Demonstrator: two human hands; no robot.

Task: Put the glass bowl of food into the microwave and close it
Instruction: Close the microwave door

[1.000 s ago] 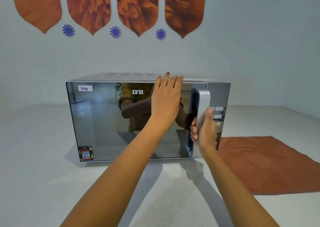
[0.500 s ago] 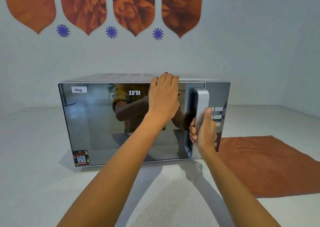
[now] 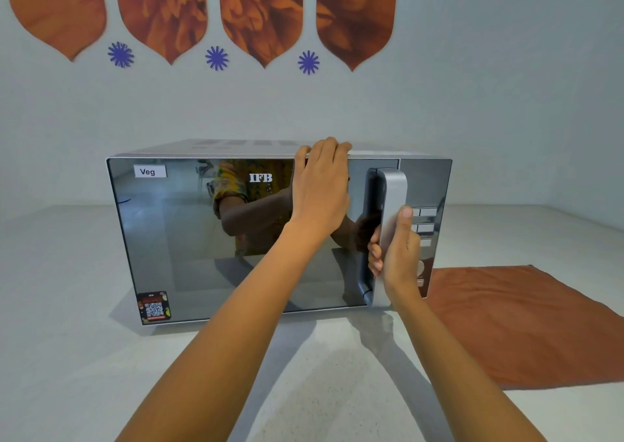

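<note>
The silver microwave stands on the pale counter, its mirrored door facing me and looking flush with the body. My left hand lies against the upper door, fingers hooked over the microwave's top front edge. My right hand is wrapped around the lower half of the vertical silver door handle, thumb up along its front. The glass bowl of food is not visible; the mirror door hides the inside.
An orange cloth lies flat on the counter to the right of the microwave. The control buttons sit just right of the handle. A wall with orange and blue decorations stands close behind.
My left fingers went from flat against the door to curled over the top edge. The right hand stays on the handle. The microwave's left edge sits further left in view.
</note>
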